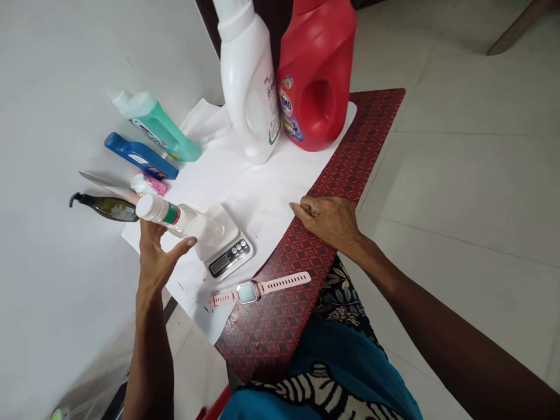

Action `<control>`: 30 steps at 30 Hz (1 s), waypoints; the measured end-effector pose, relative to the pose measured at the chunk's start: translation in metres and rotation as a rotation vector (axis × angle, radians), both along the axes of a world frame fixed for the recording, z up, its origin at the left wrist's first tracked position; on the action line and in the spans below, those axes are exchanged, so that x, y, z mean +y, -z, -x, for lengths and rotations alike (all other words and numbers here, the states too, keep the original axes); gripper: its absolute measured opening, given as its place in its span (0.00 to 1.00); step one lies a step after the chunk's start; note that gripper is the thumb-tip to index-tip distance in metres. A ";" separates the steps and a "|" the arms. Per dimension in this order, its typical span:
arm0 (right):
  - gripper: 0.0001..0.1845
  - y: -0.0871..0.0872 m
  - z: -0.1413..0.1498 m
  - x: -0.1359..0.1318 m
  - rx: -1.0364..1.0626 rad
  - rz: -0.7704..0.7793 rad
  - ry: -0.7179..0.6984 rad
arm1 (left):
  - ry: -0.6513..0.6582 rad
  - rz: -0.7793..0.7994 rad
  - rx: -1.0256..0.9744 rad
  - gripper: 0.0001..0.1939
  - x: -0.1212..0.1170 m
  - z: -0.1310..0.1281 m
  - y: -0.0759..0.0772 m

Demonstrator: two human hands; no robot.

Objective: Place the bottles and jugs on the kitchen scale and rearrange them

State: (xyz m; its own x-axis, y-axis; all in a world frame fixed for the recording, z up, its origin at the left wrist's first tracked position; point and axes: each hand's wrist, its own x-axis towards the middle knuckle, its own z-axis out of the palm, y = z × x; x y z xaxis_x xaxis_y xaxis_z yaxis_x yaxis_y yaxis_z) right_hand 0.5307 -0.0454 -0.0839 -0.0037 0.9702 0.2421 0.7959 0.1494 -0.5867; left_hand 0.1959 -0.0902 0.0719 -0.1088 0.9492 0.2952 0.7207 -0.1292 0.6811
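Observation:
A clear plastic bottle (210, 228) with a white cap and a green and red label stands on a white digital kitchen scale (219, 242), leaning in view toward the upper left. My left hand (158, 256) is beside the bottle, thumb spread from the fingers, which are partly hidden behind the bottle's upper part. It does not visibly grip the bottle. At the table's right edge, my right hand (330, 219) rests with its fingers curled in, one digit pointing left, and nothing visible in it. Below the scale lies a pink-strapped smartwatch (247, 292).
Large white (249, 81) and red (317, 81) detergent bottles stand at the back. Along the wall are a green bottle (164, 128), a blue bottle (140, 154), a pink-and-white container (149, 184), a knife (109, 185) and a dark pump bottle (109, 208). White paper (271, 198) covers part of the red patterned table (266, 332).

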 end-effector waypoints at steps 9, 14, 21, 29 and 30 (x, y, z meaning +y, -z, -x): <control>0.24 -0.005 0.000 0.000 0.060 0.018 -0.023 | -0.108 0.019 0.031 0.24 0.019 -0.035 0.003; 0.23 -0.008 -0.001 0.001 0.044 0.046 -0.035 | 0.080 -0.039 -0.115 0.26 0.069 -0.083 0.009; 0.23 -0.010 -0.002 0.000 0.045 0.050 -0.049 | 0.269 -0.009 -0.079 0.32 0.149 -0.172 0.051; 0.23 -0.013 -0.003 -0.001 0.074 0.060 -0.053 | 0.156 -0.004 0.052 0.32 0.202 -0.214 0.068; 0.23 -0.012 -0.002 -0.001 0.077 0.062 -0.050 | 0.146 0.011 0.051 0.34 0.203 -0.215 0.067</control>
State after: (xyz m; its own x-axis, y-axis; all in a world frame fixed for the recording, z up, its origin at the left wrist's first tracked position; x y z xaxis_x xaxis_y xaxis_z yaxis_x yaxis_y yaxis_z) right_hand 0.5332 -0.0469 -0.0720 -0.0362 0.9825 0.1828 0.7403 0.1493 -0.6555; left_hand 0.4108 0.1131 0.0049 0.0451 0.9571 0.2861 0.7287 -0.2274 0.6460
